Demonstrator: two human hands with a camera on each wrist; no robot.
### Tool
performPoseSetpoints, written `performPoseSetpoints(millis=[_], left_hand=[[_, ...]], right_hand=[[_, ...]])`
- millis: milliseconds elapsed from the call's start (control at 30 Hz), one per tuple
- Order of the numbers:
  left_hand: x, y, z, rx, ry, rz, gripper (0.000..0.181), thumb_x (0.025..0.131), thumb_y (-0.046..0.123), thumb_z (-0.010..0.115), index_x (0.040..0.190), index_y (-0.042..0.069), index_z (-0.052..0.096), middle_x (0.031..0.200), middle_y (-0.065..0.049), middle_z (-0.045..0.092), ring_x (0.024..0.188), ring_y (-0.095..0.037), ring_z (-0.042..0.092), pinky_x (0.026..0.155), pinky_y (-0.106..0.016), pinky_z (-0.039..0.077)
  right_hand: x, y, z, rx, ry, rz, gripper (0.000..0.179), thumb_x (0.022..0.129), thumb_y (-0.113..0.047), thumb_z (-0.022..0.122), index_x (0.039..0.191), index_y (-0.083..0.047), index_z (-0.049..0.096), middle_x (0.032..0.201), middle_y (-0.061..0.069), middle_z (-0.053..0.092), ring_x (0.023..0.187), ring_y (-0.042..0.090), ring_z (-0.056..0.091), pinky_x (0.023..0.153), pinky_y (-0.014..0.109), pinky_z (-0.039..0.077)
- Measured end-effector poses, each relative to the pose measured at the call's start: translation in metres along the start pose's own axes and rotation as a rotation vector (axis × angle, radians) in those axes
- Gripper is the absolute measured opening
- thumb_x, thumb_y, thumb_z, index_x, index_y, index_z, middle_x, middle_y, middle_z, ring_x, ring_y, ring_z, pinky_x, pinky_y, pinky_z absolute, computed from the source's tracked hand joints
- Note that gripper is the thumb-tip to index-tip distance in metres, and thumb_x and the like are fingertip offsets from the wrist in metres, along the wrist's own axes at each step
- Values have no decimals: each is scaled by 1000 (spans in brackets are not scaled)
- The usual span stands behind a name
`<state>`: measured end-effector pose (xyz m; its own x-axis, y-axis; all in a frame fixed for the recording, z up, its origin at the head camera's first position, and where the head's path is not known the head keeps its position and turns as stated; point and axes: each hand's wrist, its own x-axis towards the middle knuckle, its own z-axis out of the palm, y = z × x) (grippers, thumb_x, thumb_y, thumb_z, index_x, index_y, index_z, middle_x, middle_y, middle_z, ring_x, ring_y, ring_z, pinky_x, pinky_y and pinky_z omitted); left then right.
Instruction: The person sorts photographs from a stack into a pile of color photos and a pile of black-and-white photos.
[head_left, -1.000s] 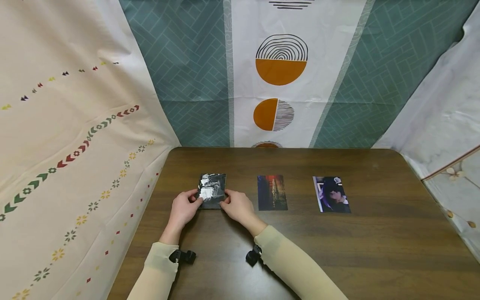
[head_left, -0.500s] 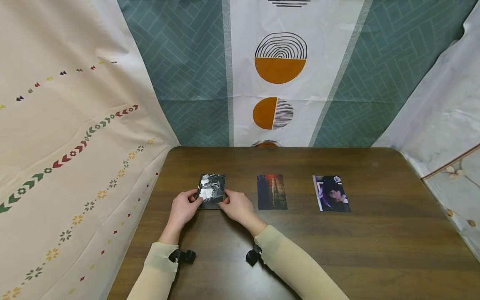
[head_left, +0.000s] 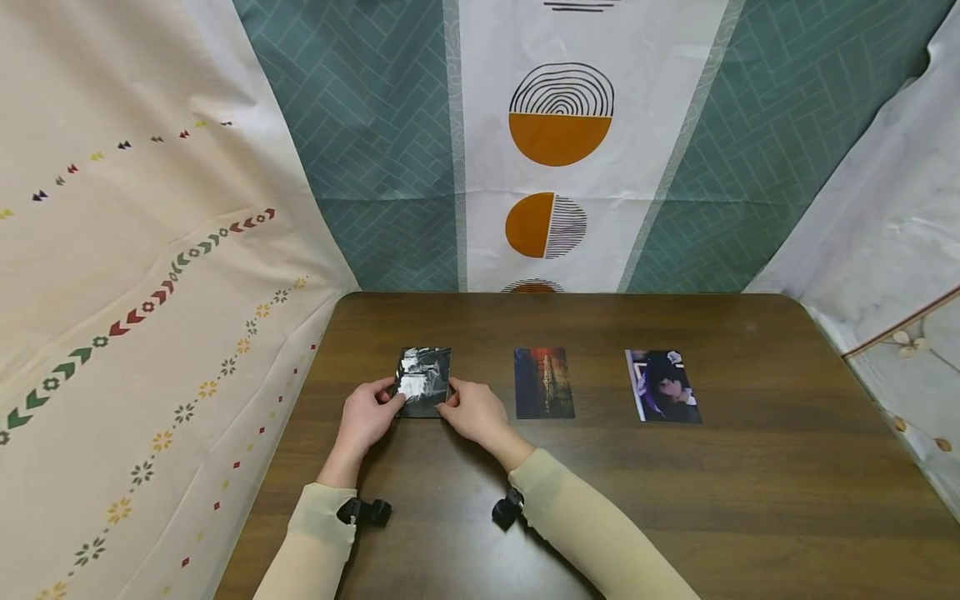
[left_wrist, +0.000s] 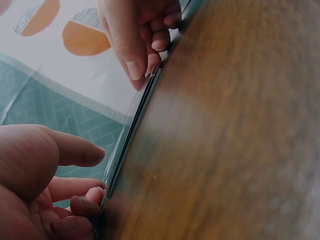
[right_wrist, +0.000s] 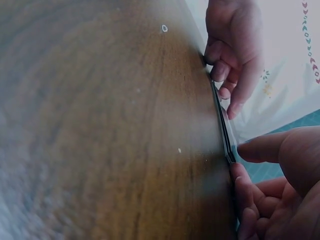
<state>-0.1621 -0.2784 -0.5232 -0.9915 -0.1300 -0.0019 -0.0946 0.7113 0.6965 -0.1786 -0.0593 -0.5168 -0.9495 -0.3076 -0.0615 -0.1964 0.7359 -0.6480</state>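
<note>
A thin stack of glossy dark photo cards (head_left: 423,379) lies at the left of the table, with bright reflections on its top. My left hand (head_left: 369,415) holds its left side, thumb on the near left corner and fingers along the edge. At the opposite side, my right hand (head_left: 476,412) holds the stack the same way, thumb at the near right corner. In the left wrist view, several thin layers show along the stack's edge (left_wrist: 131,132), low over the wood. The right wrist view shows the edge of the stack (right_wrist: 223,122) between both hands' fingertips.
To the right of the stack lies a photo card (head_left: 544,383) with a lit tower on a dark red ground. Farther right is a photo card (head_left: 663,387) of a person in dark clothes. Patterned cloths surround the brown wooden table (head_left: 712,517) at the back and sides.
</note>
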Motion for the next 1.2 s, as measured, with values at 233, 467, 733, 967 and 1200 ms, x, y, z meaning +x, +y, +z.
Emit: performPoseSetpoints(millis=[233,467,733,967,1200], left_hand=[[0,0,-1,-5,-4,-2,45,97,18,74,135,-5,70,92,-8,63,86,-29,56,79,-39,44],[1,2,0,-22,2,-2,49,97,20,75,140,-3,66,96,-10,63,91,-31,57,81,-41,44],[-4,8,1,-65,62,-3,49,98,18,72,141,-3,63,105,-16,60,97,-33,55,85,-45,42],[-7,26,6,-53,108,63,41,97,19,75,133,-1,68,105,-17,62,85,-30,57,78,-43,45],[-2,44,14,-124,124,108,38,94,15,78,128,-2,70,98,-15,62,78,-24,56,71,-35,44]], right_hand=[[1,2,0,10,-5,-3,59,97,-33,78,148,-7,64,85,-15,71,78,7,66,70,34,54],[1,6,-2,54,-31,-22,62,97,-31,78,150,-4,61,85,-13,70,77,7,64,77,35,55],[-3,16,-13,232,-19,-89,63,96,-19,77,153,-1,56,91,-7,74,79,7,66,83,34,55],[-15,34,-39,331,30,-65,58,100,-17,74,155,-5,55,93,-5,70,71,10,64,65,32,52],[-23,63,-65,296,114,-8,54,101,-18,75,151,-5,59,97,-3,72,75,12,64,71,35,53]])
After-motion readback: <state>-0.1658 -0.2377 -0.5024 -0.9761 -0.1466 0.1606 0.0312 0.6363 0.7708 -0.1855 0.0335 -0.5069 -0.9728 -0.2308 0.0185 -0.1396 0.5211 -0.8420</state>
